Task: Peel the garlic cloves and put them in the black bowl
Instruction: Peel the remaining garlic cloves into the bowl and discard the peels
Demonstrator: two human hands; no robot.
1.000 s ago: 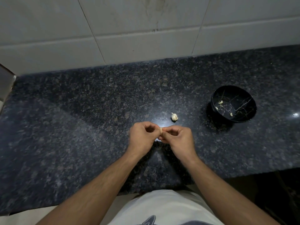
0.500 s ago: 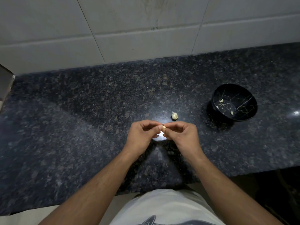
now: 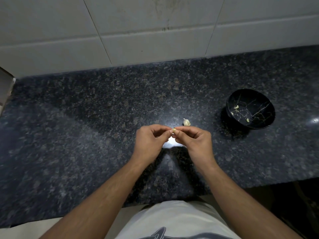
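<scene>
While your fingertips meet over the counter's bright glare patch, your right hand [image 3: 194,141] pinches a small garlic clove [image 3: 174,130] between thumb and forefinger, and your left hand [image 3: 149,142] picks at it with curled fingers, nipping the clove's near-left end. Compared with a second ago, the hands sit a little more apart and the pale clove shows more plainly between them; peeling looks close to done on this one, though whether any skin clings to it is too small to tell.

Just beyond your right hand, a second garlic clove [image 3: 186,122] lies on the dark granite counter [image 3: 77,135], apparently unpeeled. Well to the right stands the black bowl [image 3: 250,109], three peeled pieces already scattered inside it.

Room to move is generous: bare stone lies between your hands and the bowl, so a carry to the right meets nothing. Mind the counter's near edge, which runs close under your forearms, and its drop-off near the bowl's right side. The tiled wall [image 3: 155,31] closes off the far side.
</scene>
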